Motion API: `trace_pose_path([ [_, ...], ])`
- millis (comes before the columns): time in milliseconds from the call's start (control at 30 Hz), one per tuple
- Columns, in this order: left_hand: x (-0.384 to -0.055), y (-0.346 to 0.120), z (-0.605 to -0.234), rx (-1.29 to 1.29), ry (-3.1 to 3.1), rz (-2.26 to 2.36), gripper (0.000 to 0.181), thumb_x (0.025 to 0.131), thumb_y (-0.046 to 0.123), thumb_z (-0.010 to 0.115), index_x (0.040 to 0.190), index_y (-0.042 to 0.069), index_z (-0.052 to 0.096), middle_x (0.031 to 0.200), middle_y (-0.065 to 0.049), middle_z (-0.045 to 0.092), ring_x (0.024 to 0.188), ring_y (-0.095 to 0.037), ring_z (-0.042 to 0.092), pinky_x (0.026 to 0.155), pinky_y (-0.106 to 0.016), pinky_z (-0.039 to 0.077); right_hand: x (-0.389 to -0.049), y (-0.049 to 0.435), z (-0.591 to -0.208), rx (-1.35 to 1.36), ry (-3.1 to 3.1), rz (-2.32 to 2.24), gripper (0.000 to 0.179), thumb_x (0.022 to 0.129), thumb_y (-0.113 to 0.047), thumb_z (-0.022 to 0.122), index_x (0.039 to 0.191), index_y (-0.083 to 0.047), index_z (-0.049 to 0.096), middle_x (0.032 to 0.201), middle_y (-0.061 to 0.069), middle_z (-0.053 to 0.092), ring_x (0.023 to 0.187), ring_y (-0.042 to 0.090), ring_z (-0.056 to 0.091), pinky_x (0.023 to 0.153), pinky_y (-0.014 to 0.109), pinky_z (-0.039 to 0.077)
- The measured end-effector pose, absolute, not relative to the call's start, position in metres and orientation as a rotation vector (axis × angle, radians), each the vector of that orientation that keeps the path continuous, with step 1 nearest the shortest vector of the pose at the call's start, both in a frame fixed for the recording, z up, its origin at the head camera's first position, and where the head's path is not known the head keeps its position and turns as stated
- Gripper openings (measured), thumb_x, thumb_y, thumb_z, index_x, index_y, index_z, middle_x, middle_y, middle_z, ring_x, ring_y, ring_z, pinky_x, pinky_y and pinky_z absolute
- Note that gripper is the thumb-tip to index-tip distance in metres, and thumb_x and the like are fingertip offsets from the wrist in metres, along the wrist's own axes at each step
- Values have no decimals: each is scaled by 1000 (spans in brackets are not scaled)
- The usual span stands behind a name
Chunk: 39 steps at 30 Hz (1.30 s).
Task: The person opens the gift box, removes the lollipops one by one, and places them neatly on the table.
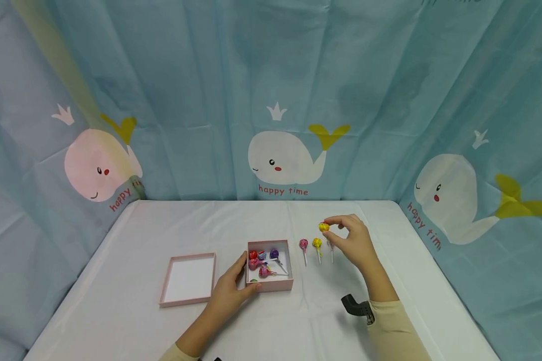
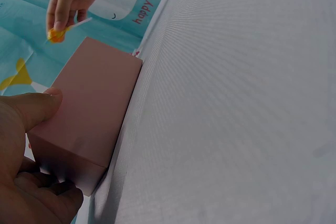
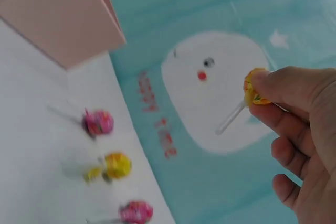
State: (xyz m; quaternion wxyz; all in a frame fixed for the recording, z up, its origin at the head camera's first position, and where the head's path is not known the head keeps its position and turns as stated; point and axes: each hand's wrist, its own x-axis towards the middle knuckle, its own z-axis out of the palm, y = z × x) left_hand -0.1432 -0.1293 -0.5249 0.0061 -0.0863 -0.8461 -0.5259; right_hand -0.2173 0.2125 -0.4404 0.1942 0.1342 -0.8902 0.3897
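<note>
My right hand (image 1: 356,244) is raised above the table, pinching the yellow-wrapped head of a lollipop (image 3: 254,85) between thumb and fingers; its white stick points free. Below it lie a pink lollipop (image 1: 303,244), a yellow lollipop (image 1: 316,242) and another pink lollipop (image 3: 137,211), side by side in a row. My left hand (image 1: 228,290) grips the near left corner of a pink box (image 1: 275,286), thumb on the front wall and fingers along the left side. Inside the box are several lollipops, among them a purple one (image 1: 274,253) and a red one (image 1: 253,254).
Left of the box lies its pink-edged lid (image 1: 190,277), inner side up. A white cloth (image 1: 131,271) covers the table. Blue curtains (image 1: 198,100) printed with whales stand at the back and both sides. A black strap piece (image 1: 356,305) sticks out at the right wrist.
</note>
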Motion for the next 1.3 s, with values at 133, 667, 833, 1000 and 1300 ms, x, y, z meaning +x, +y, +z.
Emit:
trace_pose_path([
  [133,-142,-129,-524,-255,-2658,-1663,96,83,31,87,162,15,33,165,-10,34,149,-32,36,118,-41,38,-223,229,-448,291,-2506,1093,29,87,-19,84,115,-18,76,111,1,73,96,20,53,80,39,47],
  [667,-142,-129,-525,-299,-2617,-1699,96,83,28,87,161,11,33,165,-11,34,150,-31,35,118,-40,37,-238,274,-480,45,-2612,1059,34,93,-26,79,123,-12,74,117,11,71,100,29,54,76,36,43],
  [833,-143,-129,-525,-299,-2608,-1700,97,82,27,88,161,11,34,164,-10,35,150,-28,35,118,-38,36,-243,279,-492,34,-2651,1039,35,92,-23,79,124,-10,73,117,12,73,98,28,56,76,36,43],
  [1000,-142,-129,-523,-294,-2615,-1692,96,82,27,87,161,11,34,165,-9,35,151,-28,35,118,-38,37,-247,279,-502,-13,-2713,1049,34,92,-22,78,123,-9,74,116,12,74,96,28,56,75,35,42],
  [1300,-143,-129,-525,-300,-2621,-1667,95,84,27,87,161,12,34,165,-9,35,150,-29,36,118,-39,37,-248,279,-515,-34,-2743,1046,30,92,-22,78,118,-8,75,110,10,75,91,25,54,77,35,44],
])
